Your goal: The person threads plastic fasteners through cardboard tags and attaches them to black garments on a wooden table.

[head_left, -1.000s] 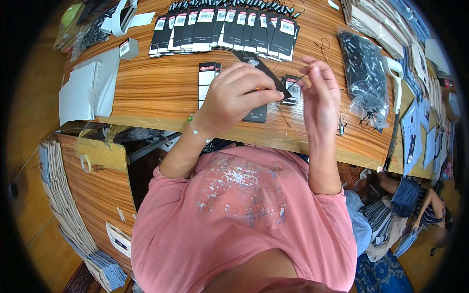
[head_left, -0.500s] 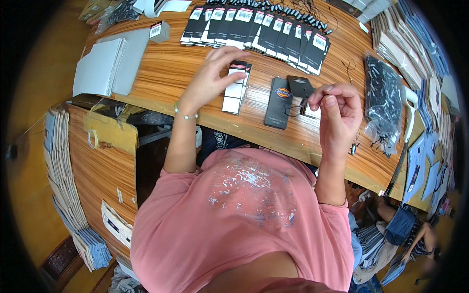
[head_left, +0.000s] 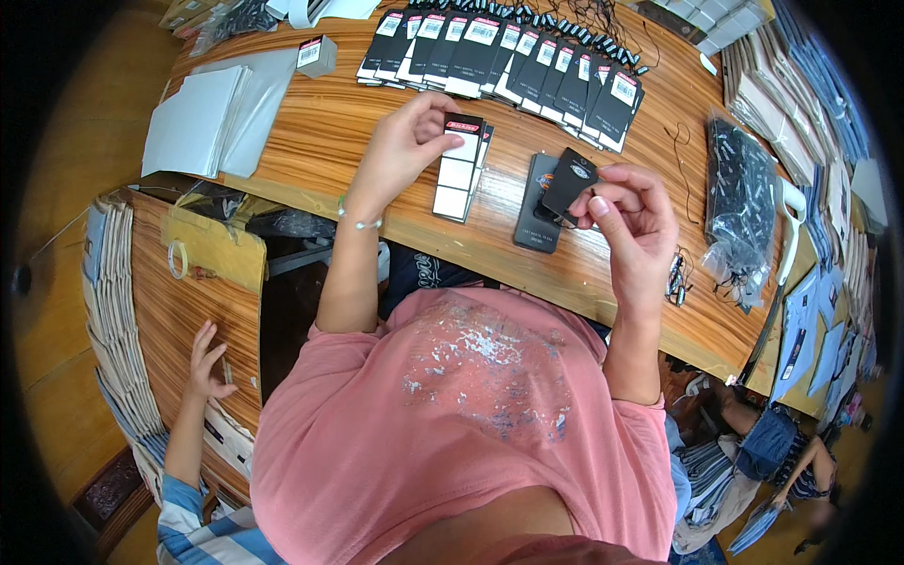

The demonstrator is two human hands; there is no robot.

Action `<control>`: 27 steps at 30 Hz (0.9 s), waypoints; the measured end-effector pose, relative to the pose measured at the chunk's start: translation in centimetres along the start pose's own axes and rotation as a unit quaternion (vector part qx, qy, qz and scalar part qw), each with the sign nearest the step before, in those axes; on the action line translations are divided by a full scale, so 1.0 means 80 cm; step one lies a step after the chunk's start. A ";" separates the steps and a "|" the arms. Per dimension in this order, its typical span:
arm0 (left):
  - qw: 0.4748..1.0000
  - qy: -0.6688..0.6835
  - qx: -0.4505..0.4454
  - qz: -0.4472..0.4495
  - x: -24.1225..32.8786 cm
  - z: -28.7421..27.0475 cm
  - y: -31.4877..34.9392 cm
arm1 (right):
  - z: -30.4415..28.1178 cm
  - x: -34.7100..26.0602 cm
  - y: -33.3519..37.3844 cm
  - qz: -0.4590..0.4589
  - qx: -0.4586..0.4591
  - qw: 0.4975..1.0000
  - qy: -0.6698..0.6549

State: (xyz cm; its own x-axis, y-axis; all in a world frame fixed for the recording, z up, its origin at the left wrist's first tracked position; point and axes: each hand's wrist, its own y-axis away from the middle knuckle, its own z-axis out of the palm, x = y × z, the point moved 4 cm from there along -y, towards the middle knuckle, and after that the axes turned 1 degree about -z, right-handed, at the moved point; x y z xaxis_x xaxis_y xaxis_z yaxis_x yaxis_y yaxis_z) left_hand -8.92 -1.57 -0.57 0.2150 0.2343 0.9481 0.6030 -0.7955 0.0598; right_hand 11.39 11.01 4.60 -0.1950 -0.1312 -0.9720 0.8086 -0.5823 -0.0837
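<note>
Black tag (head_left: 571,177) is tilting above the desk (head_left: 377,202) and partly covering the long tag (head_left: 537,234) that is lying there. The right hand (head_left: 633,209) is keeping thumb and fingertips pinched together at the black tag's right side; whether they are gripping its edge or its cord, I cannot tell. The left hand (head_left: 407,146) is bending its fingers at the top of the white tag (head_left: 456,179), its thumb overlapping the upper left edge; I cannot tell whether it is clamping or only touching. Beyond both hands, a row of tags (head_left: 480,71) is overlapping in a fan. A bag (head_left: 739,193) is lying to the right, and a co-worker's hand (head_left: 209,369) is showing at lower left.
</note>
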 end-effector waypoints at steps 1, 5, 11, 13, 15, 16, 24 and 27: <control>0.999 0.053 -0.003 0.005 0.011 0.003 0.005 | 0.003 -0.001 0.001 0.019 0.004 1.000 0.014; 0.992 0.127 0.008 0.019 0.065 0.027 0.029 | 0.019 0.002 -0.004 -0.006 0.007 0.997 0.074; 0.990 0.009 0.025 0.135 0.112 0.061 0.047 | 0.019 -0.002 -0.006 -0.077 0.056 0.989 0.114; 0.988 0.004 0.016 0.151 0.117 0.067 0.047 | 0.015 -0.004 -0.005 -0.078 0.070 0.989 0.108; 0.983 -0.025 0.015 0.181 0.118 0.070 0.048 | 0.012 -0.006 -0.002 -0.073 0.070 0.989 0.110; 0.981 -0.032 0.015 0.188 0.120 0.071 0.048 | 0.011 -0.007 -0.002 -0.072 0.069 0.989 0.111; 0.984 -0.030 -0.019 0.172 0.122 0.071 0.045 | 0.013 -0.008 0.003 -0.119 0.082 0.983 0.117; 0.981 -0.039 -0.016 0.190 0.125 0.072 0.047 | 0.012 -0.006 0.004 -0.151 0.086 0.971 0.164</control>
State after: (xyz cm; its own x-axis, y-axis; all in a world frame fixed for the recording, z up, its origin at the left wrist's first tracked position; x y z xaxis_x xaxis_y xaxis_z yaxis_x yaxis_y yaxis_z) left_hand -0.08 1.01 7.33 0.4787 -0.0423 0.8769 0.4437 -0.8502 -0.2832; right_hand 11.20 10.16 5.28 -0.1999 0.3122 -0.9287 0.6323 -0.6830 -0.3657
